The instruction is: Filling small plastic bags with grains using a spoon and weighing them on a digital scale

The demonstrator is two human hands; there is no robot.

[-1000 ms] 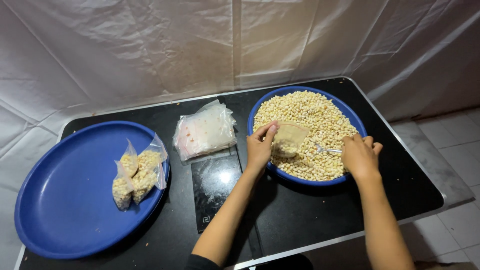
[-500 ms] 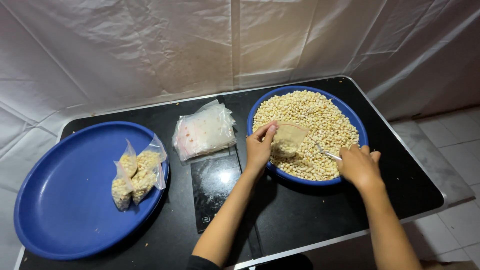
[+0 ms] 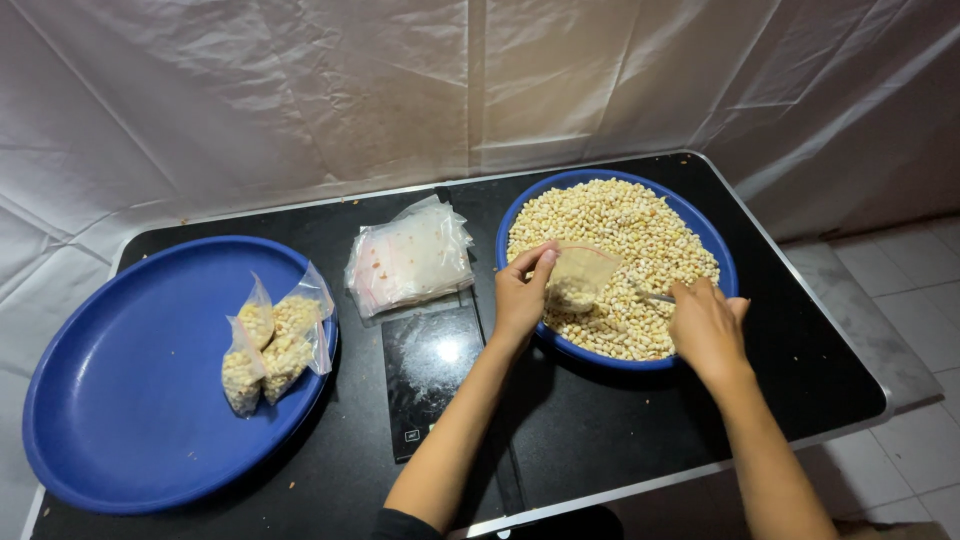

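moved: right hand [image 3: 706,328] slid its spoon [image 3: 655,296] closer to the bag, scooping kernels [image 3: 625,225]
grip: left hand [image 3: 520,295] pinches small bag [image 3: 580,278] open; right clenched on spoon

You're looking at a black table [image 3: 800,380] with a metal edge, backed by creased white plastic sheeting [image 3: 300,90] hung as a wall. Pale tiled floor [image 3: 900,290] shows at your right. Light is dim and even; a glare spot sits mid-table.
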